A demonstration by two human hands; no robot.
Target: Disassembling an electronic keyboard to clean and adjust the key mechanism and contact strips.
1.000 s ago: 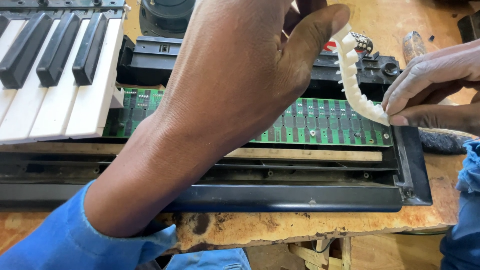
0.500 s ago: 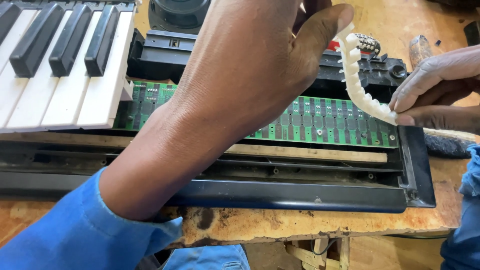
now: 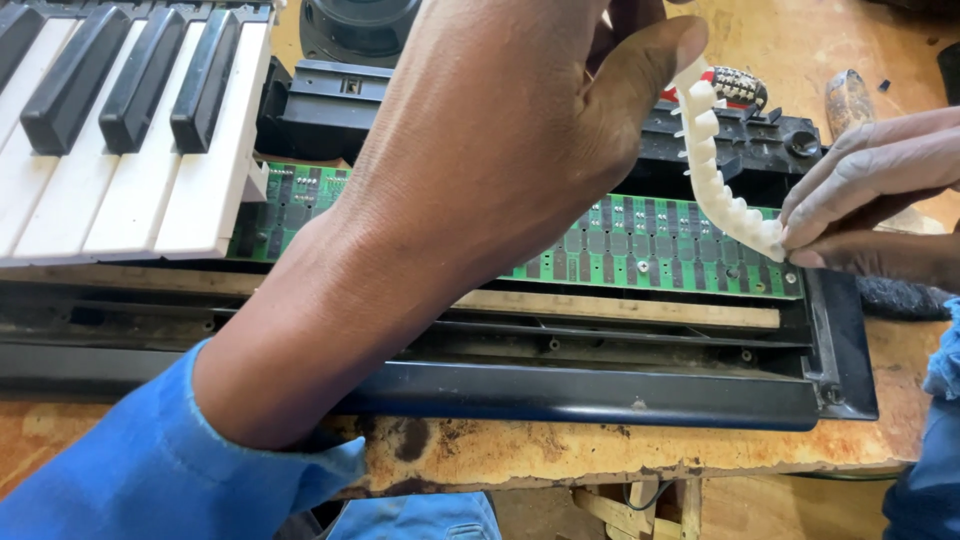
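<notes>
A white rubber contact strip [image 3: 716, 178] with a row of small domes curves above the green circuit board [image 3: 650, 245] of an opened keyboard. My left hand [image 3: 500, 150] pinches the strip's upper end between thumb and fingers. My right hand [image 3: 870, 200] pinches its lower end close to the board's right end. The board lies inside the black keyboard case [image 3: 600, 395]. Black and white keys [image 3: 120, 130] remain fitted at the left.
A worn wooden bench [image 3: 560, 455] carries the keyboard, its front edge chipped. A black round part [image 3: 355, 25] stands behind the case. A black plastic key frame [image 3: 320, 110] sits behind the board, and a dark tool handle [image 3: 848, 98] lies at the far right.
The view has shifted slightly, so the keys sit further left. Both hands keep hold of the strip, which stays curved above the board's right end.
</notes>
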